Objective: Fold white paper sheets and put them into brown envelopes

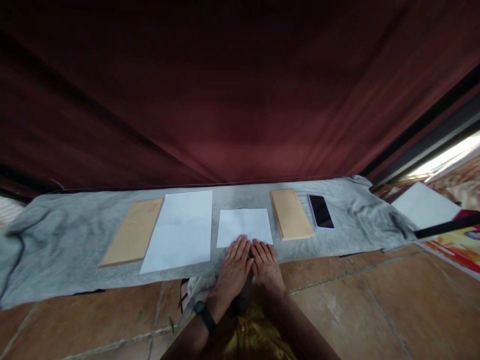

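A folded white sheet of paper lies flat in front of me on a grey cloth. My left hand rests on its near edge, palm down, fingers stretched out and side by side. Close beside it, my right hand lies flat on the same edge, its fingers extended too. The thumbs almost meet between the hands. To the left lies a larger stack of white paper, partly over or against a brown envelope stack. Right of the folded sheet sits another pile of brown envelopes.
The grey cloth covers a long narrow surface. A phone with a dark screen lies right of the envelopes. Behind hangs a dark red curtain. A white board-like item and a colourful package are at far right. Tiled floor lies below.
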The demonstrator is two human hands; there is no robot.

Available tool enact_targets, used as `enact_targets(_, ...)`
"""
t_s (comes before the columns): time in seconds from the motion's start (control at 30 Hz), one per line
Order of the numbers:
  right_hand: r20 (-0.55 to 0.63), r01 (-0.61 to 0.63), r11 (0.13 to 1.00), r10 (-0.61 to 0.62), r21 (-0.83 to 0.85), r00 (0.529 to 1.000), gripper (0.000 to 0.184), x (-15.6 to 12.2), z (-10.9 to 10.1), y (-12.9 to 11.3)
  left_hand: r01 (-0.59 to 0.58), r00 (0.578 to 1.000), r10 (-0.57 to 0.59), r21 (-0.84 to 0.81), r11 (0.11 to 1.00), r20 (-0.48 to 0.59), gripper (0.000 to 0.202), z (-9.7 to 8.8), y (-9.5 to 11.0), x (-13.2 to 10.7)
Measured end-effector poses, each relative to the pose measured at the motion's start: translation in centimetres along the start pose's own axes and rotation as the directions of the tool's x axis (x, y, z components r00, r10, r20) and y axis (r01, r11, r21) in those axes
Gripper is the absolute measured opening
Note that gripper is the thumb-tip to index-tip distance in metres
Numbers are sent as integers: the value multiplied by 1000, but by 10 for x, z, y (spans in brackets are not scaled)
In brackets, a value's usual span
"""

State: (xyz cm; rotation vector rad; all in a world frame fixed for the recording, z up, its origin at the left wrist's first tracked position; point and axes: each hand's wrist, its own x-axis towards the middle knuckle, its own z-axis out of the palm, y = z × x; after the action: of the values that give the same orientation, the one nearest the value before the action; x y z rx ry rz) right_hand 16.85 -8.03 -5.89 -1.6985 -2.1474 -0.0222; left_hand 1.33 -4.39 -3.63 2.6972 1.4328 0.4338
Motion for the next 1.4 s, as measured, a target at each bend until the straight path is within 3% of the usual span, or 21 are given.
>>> enact_targets(0.13, -28, -4, 1000, 5, 25, 1000, 53, 1, -1, 2, -35, 999, 35, -15, 999, 7, 54, 7, -4, 8)
enact_targets(0.4, 0, 0, 989, 0, 151, 1000, 41, 29, -20, 4, -87, 996, 87, -4, 996, -32, 60, 15, -10, -8)
enact_targets(0.6, 87, 69, 973, -90, 220, 992, 43, 60, -5, 0, -122, 992, 120, -37, 992, -47, 54, 18, -12, -8)
enact_targets(0.8, 94, 36, 980, -56, 195, 994, 45, 82, 10, 13, -72, 997, 71, -38, 997, -30, 55, 15, -11, -8)
enact_targets(1.17, 69, 10, 990, -20, 140, 997, 43, 132, 25, 26, -98, 995, 99, 17, 995, -28, 57, 18, -12, -7)
enact_targets(1.27, 54, -17, 993, 10, 115, 998, 43, 126, 23, 20, -98, 995, 98, 11, 995, -30, 58, 19, -12, -7)
enact_targets(1.4, 26, -33, 994, 30, 103, 999, 45, 86, 16, 5, -113, 993, 114, 15, 993, -22, 57, 19, -13, -8)
